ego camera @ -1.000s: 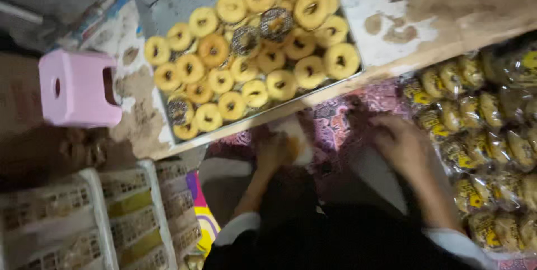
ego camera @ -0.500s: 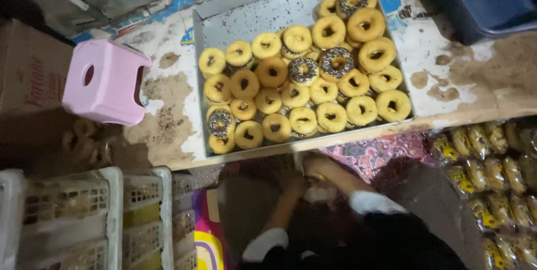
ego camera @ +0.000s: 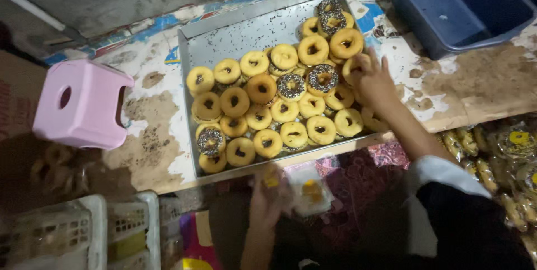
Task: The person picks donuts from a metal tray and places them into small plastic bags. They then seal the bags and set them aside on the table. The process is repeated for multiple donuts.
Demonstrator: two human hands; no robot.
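- The right hand [ego camera: 373, 80] reaches over the right edge of the metal tray [ego camera: 235, 29], fingers spread wide, resting on a plain doughnut [ego camera: 353, 67] at the right side of the pile; whether the fingers have closed on it cannot be told.
- The left hand [ego camera: 269, 197] is low, below the front edge of the worktop [ego camera: 486, 80], curled around the edge of a clear plastic bag [ego camera: 307, 194] that shows something yellow inside.
- The tray lies on the worn, paint-stained worktop and holds many ring doughnuts packed close together, most of them plain golden ones.
- A few are topped with chocolate sprinkles: one sprinkled doughnut [ego camera: 321, 77] sits near the middle, just left of the right hand, and another [ego camera: 211, 141] lies at the front left corner.
- The far left part of the tray is bare metal scattered with loose sprinkles.
- A pink plastic stool [ego camera: 81, 102] stands on the worktop left of the tray, well apart from both hands.
- A dark blue plastic tub [ego camera: 464, 7] sits at the far right corner.
- Bagged doughnuts [ego camera: 503, 158] lie in a heap at the lower right.
- White plastic crates [ego camera: 72, 231] sit at the lower left.
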